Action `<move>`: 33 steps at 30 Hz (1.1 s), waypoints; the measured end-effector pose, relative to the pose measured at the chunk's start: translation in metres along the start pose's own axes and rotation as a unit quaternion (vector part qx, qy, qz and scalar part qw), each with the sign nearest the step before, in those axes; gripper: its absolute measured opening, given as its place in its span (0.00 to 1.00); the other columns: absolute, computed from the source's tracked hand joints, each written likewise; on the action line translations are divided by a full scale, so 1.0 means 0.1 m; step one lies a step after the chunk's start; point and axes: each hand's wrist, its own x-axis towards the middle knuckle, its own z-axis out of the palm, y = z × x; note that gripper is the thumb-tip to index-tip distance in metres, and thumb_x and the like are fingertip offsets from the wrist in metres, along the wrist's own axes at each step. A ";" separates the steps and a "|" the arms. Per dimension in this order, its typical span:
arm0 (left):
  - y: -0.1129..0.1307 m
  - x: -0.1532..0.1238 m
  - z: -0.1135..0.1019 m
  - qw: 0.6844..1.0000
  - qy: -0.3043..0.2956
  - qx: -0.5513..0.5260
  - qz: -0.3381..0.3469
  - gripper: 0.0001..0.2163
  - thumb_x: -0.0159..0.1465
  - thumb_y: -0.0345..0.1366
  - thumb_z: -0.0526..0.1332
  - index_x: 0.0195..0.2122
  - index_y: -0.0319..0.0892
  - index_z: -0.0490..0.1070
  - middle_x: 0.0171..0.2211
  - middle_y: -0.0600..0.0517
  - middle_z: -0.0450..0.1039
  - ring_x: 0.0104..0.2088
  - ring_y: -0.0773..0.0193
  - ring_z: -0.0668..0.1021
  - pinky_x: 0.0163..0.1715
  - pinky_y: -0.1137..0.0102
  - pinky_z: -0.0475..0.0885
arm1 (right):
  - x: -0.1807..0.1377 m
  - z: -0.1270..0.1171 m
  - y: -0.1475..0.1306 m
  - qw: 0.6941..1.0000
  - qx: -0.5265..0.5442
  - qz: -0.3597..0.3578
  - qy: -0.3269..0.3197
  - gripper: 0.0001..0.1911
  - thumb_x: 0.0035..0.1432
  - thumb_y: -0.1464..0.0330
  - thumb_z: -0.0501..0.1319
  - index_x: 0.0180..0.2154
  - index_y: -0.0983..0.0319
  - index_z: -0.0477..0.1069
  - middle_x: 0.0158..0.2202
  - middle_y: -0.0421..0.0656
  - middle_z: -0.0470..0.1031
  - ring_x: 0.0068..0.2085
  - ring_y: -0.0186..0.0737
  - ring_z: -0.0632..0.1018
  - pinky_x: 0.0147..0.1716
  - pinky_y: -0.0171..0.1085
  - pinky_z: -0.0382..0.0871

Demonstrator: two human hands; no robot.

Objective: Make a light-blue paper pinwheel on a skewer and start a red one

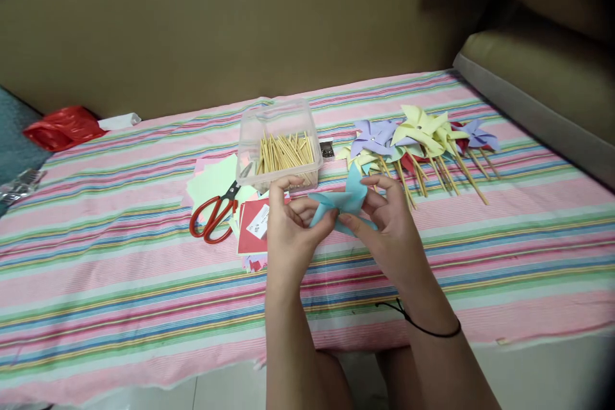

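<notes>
A light blue folded paper pinwheel (343, 202) is held above the striped cloth between both hands. My left hand (288, 230) pinches its left side with thumb and fingers closed. My right hand (391, 224) grips its right side, fingers curled over the paper; a black cord circles that wrist. Just behind the hands stands a clear plastic box (281, 141) of wooden sticks. To the right lies a pile of finished paper pinwheels (420, 138) in purple, yellow and red, each on a stick.
Red-handled scissors (214, 214) lie left of the hands on a stack of coloured paper sheets (218, 182), with a red card packet (252, 227) beside them. A red plastic bag (62, 127) sits far left. The striped tablecloth (120, 269) covers the table; a sofa (542, 77) stands at right.
</notes>
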 end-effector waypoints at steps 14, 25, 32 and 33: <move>0.01 0.00 0.00 1.000 0.003 -0.004 0.003 0.24 0.52 0.30 0.69 0.44 0.48 0.55 0.23 0.60 0.77 0.20 0.70 0.76 0.22 0.77 0.68 | -0.03 0.01 -0.08 0.999 -0.014 -0.008 0.037 0.38 0.50 0.70 0.69 0.58 0.53 0.52 0.38 0.42 0.79 0.40 0.46 0.80 0.44 0.50 0.76; 0.00 -0.01 0.00 0.999 0.009 0.002 0.032 0.26 0.52 0.27 0.68 0.47 0.49 0.55 0.21 0.62 0.73 0.19 0.71 0.74 0.22 0.77 0.67 | -0.02 0.03 -0.07 0.998 -0.014 -0.027 0.046 0.35 0.49 0.72 0.69 0.55 0.53 0.55 0.36 0.41 0.80 0.36 0.44 0.81 0.40 0.48 0.78; 0.00 -0.01 -0.01 0.999 0.011 -0.020 0.031 0.31 0.50 0.24 0.67 0.50 0.50 0.54 0.22 0.62 0.74 0.21 0.71 0.76 0.25 0.76 0.70 | -0.03 0.04 -0.07 0.998 -0.017 -0.033 0.053 0.37 0.49 0.72 0.70 0.57 0.52 0.56 0.36 0.41 0.80 0.37 0.44 0.81 0.41 0.48 0.79; 0.00 -0.01 -0.02 0.999 0.013 -0.018 0.029 0.31 0.50 0.24 0.68 0.50 0.50 0.54 0.22 0.62 0.74 0.21 0.71 0.75 0.25 0.76 0.70 | -0.03 0.04 -0.07 0.998 -0.017 -0.032 0.055 0.38 0.49 0.72 0.70 0.58 0.52 0.55 0.36 0.41 0.80 0.36 0.44 0.81 0.41 0.49 0.79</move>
